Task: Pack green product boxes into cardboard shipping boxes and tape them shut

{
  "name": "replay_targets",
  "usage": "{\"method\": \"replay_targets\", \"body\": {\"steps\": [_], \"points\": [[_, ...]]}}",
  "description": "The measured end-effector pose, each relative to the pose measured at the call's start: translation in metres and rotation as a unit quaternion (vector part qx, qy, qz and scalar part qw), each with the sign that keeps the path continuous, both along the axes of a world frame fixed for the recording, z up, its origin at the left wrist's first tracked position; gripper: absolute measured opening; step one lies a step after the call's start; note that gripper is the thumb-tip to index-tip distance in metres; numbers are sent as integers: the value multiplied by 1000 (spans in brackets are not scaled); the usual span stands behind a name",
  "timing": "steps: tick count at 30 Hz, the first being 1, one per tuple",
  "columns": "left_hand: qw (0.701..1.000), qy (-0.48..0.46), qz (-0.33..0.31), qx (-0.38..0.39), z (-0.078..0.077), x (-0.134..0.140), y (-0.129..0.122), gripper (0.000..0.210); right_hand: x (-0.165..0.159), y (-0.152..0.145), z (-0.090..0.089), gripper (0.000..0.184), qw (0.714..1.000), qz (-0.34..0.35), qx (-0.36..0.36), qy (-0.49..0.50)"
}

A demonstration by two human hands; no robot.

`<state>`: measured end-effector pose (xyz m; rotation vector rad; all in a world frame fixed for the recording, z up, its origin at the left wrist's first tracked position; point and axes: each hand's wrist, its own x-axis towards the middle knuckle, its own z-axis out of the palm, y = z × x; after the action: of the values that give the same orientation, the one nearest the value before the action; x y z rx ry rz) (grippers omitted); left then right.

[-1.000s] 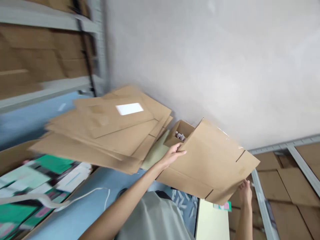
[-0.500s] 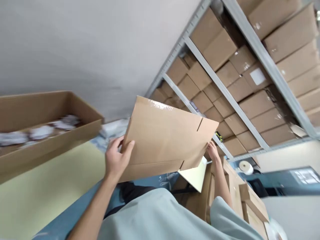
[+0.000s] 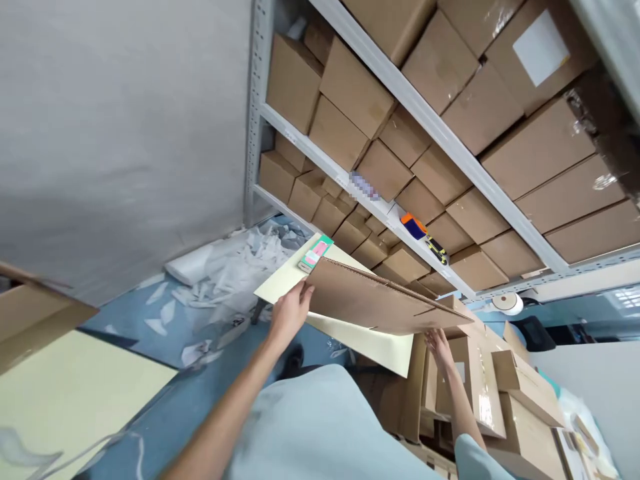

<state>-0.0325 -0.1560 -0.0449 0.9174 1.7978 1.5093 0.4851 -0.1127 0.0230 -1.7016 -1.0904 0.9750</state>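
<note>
A flattened cardboard box [image 3: 370, 300] is held between my two hands, tilted so that its long edge faces me. My left hand [image 3: 293, 310] grips its left end. At the right end, my right hand [image 3: 439, 347] pinches the lower edge near the slotted flaps. Beneath the cardboard is a pale yellow tabletop [image 3: 370, 340]. On its far corner lies a small green and pink box [image 3: 316, 253], just beyond my left hand.
Metal shelving [image 3: 370, 53] packed with cartons rises ahead and right. Stacked cartons [image 3: 480, 387] stand at my right. White scraps [image 3: 230, 273] litter the blue floor. Another yellow table [image 3: 85, 393] with an open carton [image 3: 40, 320] is at left. An orange-blue tape dispenser [image 3: 413, 225] sits on a shelf.
My view has turned right, from the open carton toward the shelving. The flattened box has tipped from showing its broad face to nearly edge-on, now over the yellow tabletop. Both hands still hold it.
</note>
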Motion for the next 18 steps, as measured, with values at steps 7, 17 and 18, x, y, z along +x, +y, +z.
{"method": "replay_targets", "body": {"steps": [7,17,18], "points": [[989,34,-99,-109,-7,47,83,58,34,16,-41,110,992,-82,-80,53],[985,50,-132,-102,-14,39,88,65,23,-11,-57,105,982,-110,-129,83],[988,63,-123,-72,-7,38,88,69,21,-12,-50,99,984,-111,-121,66]]}}
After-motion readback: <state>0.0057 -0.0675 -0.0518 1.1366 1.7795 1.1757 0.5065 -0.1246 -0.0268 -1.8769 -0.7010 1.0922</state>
